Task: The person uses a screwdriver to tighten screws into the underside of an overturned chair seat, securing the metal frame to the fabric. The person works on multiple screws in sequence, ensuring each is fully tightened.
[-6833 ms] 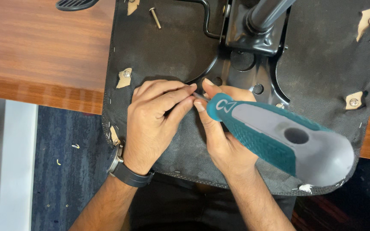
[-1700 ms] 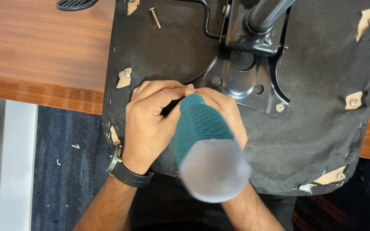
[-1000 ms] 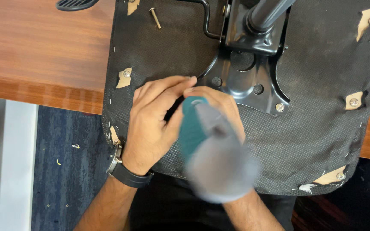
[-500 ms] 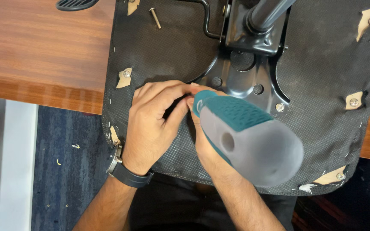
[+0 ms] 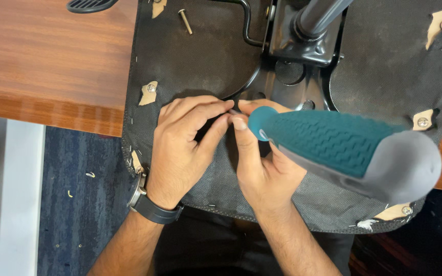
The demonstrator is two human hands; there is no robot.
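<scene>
Now both hands are crowding one spot: left hand [image 5: 182, 148] pinching something tiny, right hand [image 5: 262, 163] gripping the teal-handled tool [image 5: 344, 148] (fastener hidden), chair-seat underside [image 5: 200, 61] work looking unfinished.

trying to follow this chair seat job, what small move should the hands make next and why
Probably keep turning the teal-handled tool in the right hand, left hand steadying its tip: both sets of fingertips meet at one spot beside the black metal bracket, whatever is there hidden.
</scene>
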